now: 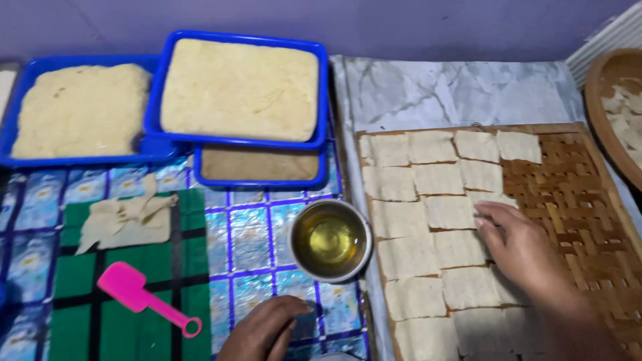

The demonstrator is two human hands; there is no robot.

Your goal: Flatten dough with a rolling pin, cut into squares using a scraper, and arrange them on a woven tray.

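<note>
Right hand [518, 251] lying flat on the woven tray [568, 200], fingers spread and together pressing a dough square [491, 200] at its fingertips, at about 10 o'clock from the palm. Left hand [264, 327] resting loosely curled on the patterned cloth [254, 234] at the bottom edge, holding nothing visible, fingertips just below the metal bowl [331, 241] of yellow oil at 1 o'clock. More squares [428, 220] set in rows across the tray's left half, touching edge to edge. Pink scraper [144, 297] at 9 o'clock from the left hand, on a green mat [100, 334]; dough scraps [127, 220] above it at 11 o'clock. Three blue trays [237, 87] of pale dough at 12 o'clock, one stacked over another. Round basket [615, 113] with pieces at 2 o'clock, at the right edge.
</note>
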